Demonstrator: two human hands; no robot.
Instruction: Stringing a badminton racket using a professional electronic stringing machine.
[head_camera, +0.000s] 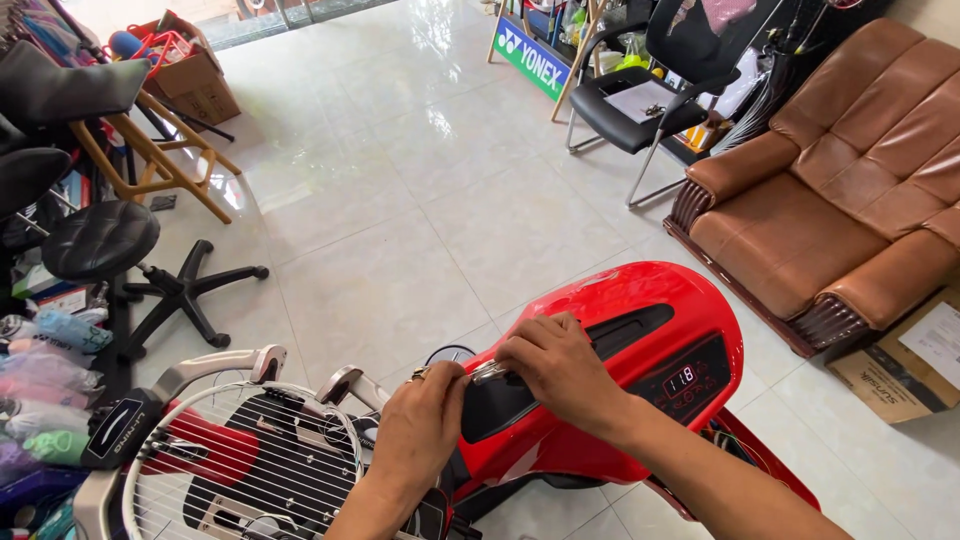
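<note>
My left hand (420, 425) and my right hand (555, 365) meet over the black tray of a red racket stringing machine (640, 300). Both pinch a small metal tool or clamp (487, 372) between their fingertips; its exact shape is partly hidden. A white racket (215, 465) with part of its strings in place lies clamped on the machine's turntable at lower left. The machine's dark control panel (685, 380) with a lit red display sits just right of my right hand.
A brown leather sofa (850, 190) stands at right with a cardboard box (910, 355) beside it. A black office chair (650, 90) holds papers at the back. A black stool (100, 240), wooden stand (160, 150) and racket grips sit at left. Pale tiled floor (400, 180) lies between.
</note>
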